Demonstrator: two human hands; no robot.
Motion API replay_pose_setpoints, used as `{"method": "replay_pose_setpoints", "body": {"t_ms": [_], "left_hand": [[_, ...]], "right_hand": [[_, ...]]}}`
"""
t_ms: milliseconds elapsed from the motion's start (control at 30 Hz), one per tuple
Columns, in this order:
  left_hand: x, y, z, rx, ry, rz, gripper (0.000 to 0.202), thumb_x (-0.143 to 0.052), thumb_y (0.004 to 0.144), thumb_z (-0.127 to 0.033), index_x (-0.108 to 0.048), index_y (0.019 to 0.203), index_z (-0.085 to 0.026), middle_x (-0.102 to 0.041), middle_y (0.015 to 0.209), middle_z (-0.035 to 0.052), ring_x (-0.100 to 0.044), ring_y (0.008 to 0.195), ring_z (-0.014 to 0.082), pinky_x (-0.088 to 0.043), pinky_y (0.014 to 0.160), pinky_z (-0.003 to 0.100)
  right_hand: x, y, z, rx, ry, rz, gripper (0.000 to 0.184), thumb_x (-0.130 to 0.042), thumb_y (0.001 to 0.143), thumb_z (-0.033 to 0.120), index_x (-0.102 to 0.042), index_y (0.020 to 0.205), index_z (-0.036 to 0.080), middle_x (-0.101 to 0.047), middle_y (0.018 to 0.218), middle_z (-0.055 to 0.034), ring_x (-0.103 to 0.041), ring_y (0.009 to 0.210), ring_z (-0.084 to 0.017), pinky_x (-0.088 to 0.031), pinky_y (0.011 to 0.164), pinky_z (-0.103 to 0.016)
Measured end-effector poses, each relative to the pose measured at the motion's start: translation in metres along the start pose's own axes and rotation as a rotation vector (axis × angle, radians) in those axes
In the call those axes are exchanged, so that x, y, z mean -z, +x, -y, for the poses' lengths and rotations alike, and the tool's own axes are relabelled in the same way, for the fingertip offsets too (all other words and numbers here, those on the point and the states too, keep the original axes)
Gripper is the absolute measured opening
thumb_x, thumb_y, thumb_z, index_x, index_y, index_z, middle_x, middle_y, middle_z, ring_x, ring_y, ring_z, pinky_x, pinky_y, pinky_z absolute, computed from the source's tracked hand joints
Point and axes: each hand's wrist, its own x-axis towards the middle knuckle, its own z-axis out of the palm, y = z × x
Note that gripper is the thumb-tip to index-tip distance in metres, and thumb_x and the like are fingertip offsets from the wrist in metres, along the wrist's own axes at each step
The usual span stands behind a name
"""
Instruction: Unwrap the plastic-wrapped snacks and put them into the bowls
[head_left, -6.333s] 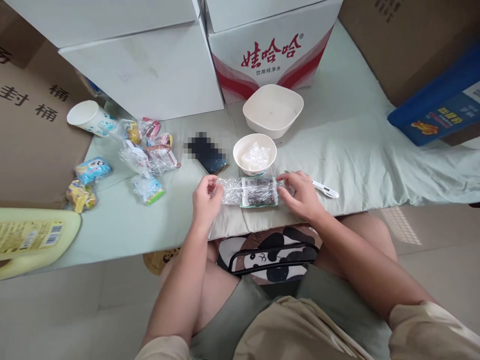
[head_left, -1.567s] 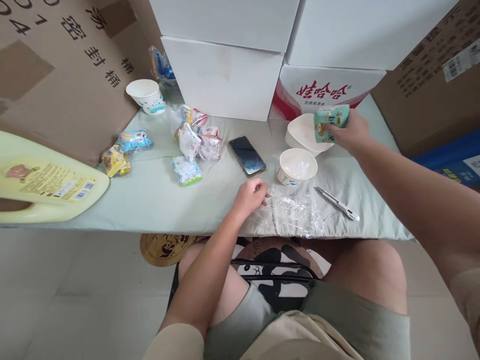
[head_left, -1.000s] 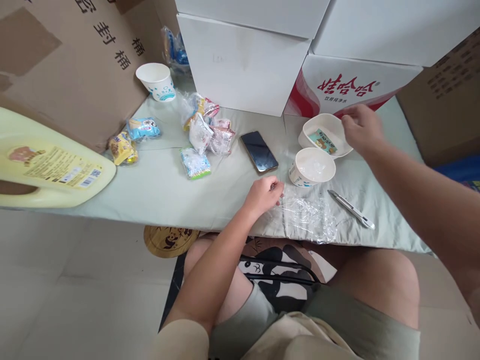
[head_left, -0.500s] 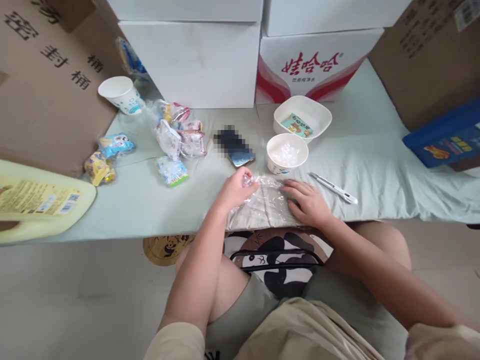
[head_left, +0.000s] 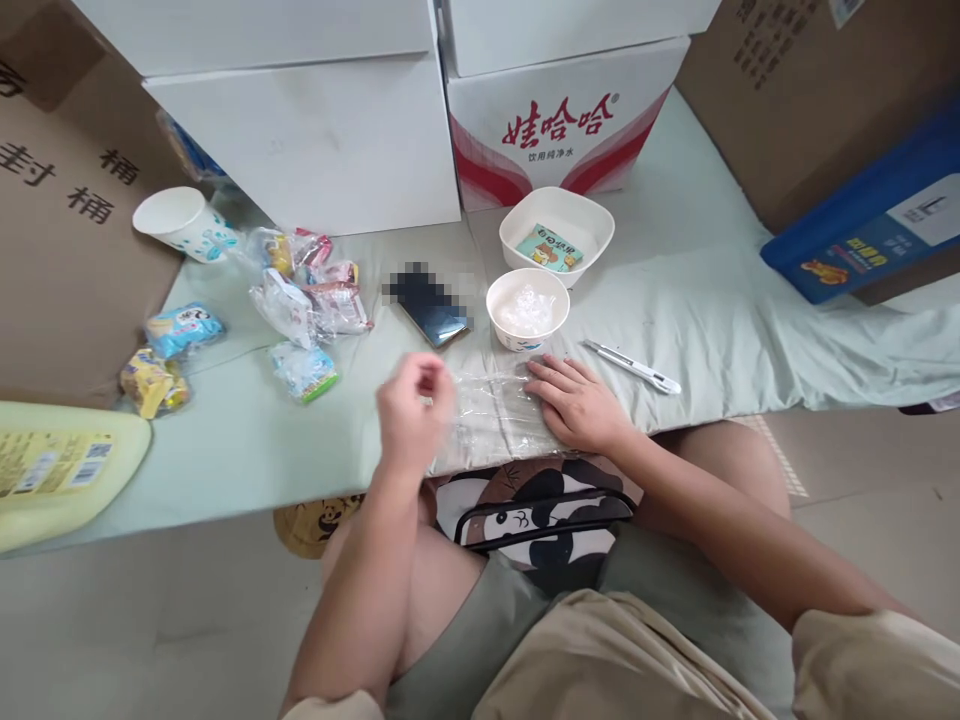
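Observation:
A sheet of clear plastic film (head_left: 491,412) lies spread over the cloth near the front edge. My right hand (head_left: 579,405) rests flat on its right side, fingers stretched out and a little apart. At the film's left side, my left hand (head_left: 411,412) is raised with curled fingers, partly smeared by motion; whatever is between them does not show. Just beyond the film stands a small paper bowl (head_left: 527,338) holding crumpled clear plastic (head_left: 529,308). To the right of my right hand lies a white utility knife (head_left: 634,367).
Behind the small bowl, a larger white bowl (head_left: 600,222) holds a green snack packet (head_left: 551,248). A phone (head_left: 433,308), several wrapped snacks (head_left: 337,305) and a tipped paper cup (head_left: 184,225) lie leftward. A yellow jug (head_left: 67,470) and boxes (head_left: 322,150) border the surface.
My left hand has let the bunched film spread flatter and moved left, now blurred. My right hand stays pressed on the film. The whole view has shifted slightly rightward.

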Motion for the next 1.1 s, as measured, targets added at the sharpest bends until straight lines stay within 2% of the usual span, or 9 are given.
{"method": "replay_pose_setpoints", "body": {"t_ms": [67,133,300,367,533,667,867,967,1100], "left_hand": [[-0.012,-0.009,-0.006,-0.168,0.104,0.278,0.009,-0.055,0.086,-0.019,-0.063,0.088,-0.022,-0.070,0.082,0.0018,-0.068,0.079,0.0170,-0.054,0.077,0.030],[-0.022,-0.011,-0.003,-0.217,0.202,0.459,0.016,-0.053,0.087,-0.017,-0.067,0.092,-0.023,-0.074,0.095,0.0045,-0.069,0.097,0.0209,-0.053,0.093,0.036],[-0.029,-0.004,0.014,-0.190,0.313,0.604,0.033,-0.053,0.085,-0.012,-0.069,0.111,-0.023,-0.072,0.123,0.0067,-0.061,0.125,0.0241,-0.046,0.112,0.044],[-0.025,-0.004,0.017,-0.202,0.361,0.635,0.039,-0.056,0.084,-0.013,-0.067,0.119,-0.024,-0.067,0.135,0.0066,-0.055,0.134,0.0259,-0.039,0.118,0.048],[-0.016,-0.008,0.018,-0.200,0.391,0.657,0.042,-0.061,0.084,-0.019,-0.065,0.125,-0.024,-0.059,0.145,0.0068,-0.047,0.141,0.0280,-0.033,0.121,0.052],[-0.014,-0.002,0.021,-0.169,0.277,0.558,0.029,-0.061,0.085,-0.018,-0.068,0.112,-0.021,-0.068,0.130,0.0075,-0.057,0.129,0.0250,-0.041,0.115,0.045],[-0.018,0.005,0.024,-0.133,0.227,0.385,0.018,-0.053,0.087,-0.017,-0.068,0.097,-0.020,-0.069,0.107,0.0062,-0.065,0.107,0.0216,-0.051,0.100,0.038],[-0.019,0.005,0.028,-0.120,0.293,0.363,0.020,-0.054,0.087,-0.018,-0.068,0.101,-0.019,-0.066,0.111,0.0082,-0.063,0.110,0.0232,-0.049,0.102,0.040],[-0.022,0.003,0.032,-0.111,0.408,0.420,0.031,-0.055,0.089,-0.025,-0.067,0.118,-0.021,-0.061,0.130,0.0115,-0.057,0.125,0.0285,-0.043,0.112,0.046]], "right_hand": [[0.000,-0.003,-0.001,0.019,-0.017,-0.060,0.034,-0.046,0.094,0.022,-0.067,0.122,0.018,-0.055,0.149,-0.0095,-0.045,0.142,-0.030,-0.038,0.115,-0.048],[0.000,-0.008,-0.002,0.045,-0.019,-0.118,0.031,-0.047,0.094,0.022,-0.068,0.117,0.019,-0.058,0.144,-0.0112,-0.047,0.138,-0.030,-0.038,0.112,-0.048],[0.000,-0.012,-0.003,0.052,-0.010,-0.063,0.026,-0.046,0.095,0.023,-0.068,0.108,0.020,-0.070,0.104,-0.0101,-0.060,0.092,-0.024,-0.045,0.082,-0.040],[0.000,-0.008,-0.001,-0.010,-0.010,-0.045,0.027,-0.044,0.095,0.023,-0.067,0.109,0.018,-0.069,0.103,-0.0107,-0.059,0.090,-0.024,-0.045,0.080,-0.039],[0.002,0.000,0.003,-0.066,0.009,-0.034,0.033,-0.044,0.094,0.022,-0.063,0.121,0.016,-0.066,0.127,-0.0130,-0.056,0.118,-0.029,-0.045,0.099,-0.044],[0.003,0.002,0.003,-0.044,-0.018,0.026,0.047,-0.045,0.094,0.028,-0.056,0.136,0.011,-0.054,0.147,-0.0147,-0.044,0.140,-0.030,-0.035,0.117,-0.046],[0.003,0.003,0.006,-0.142,-0.101,0.114,0.057,-0.048,0.094,0.038,-0.048,0.146,0.016,-0.038,0.160,-0.0172,-0.036,0.147,-0.036,-0.029,0.119,-0.055],[0.001,0.003,0.007,-0.176,-0.119,0.109,0.057,-0.051,0.094,0.041,-0.049,0.145,0.016,-0.031,0.163,-0.0193,-0.032,0.148,-0.040,-0.028,0.120,-0.056],[-0.002,0.003,0.007,-0.187,-0.118,0.092,0.058,-0.053,0.094,0.044,-0.046,0.148,0.023,-0.024,0.167,-0.0139,-0.028,0.150,-0.042,-0.027,0.119,-0.059]]}}
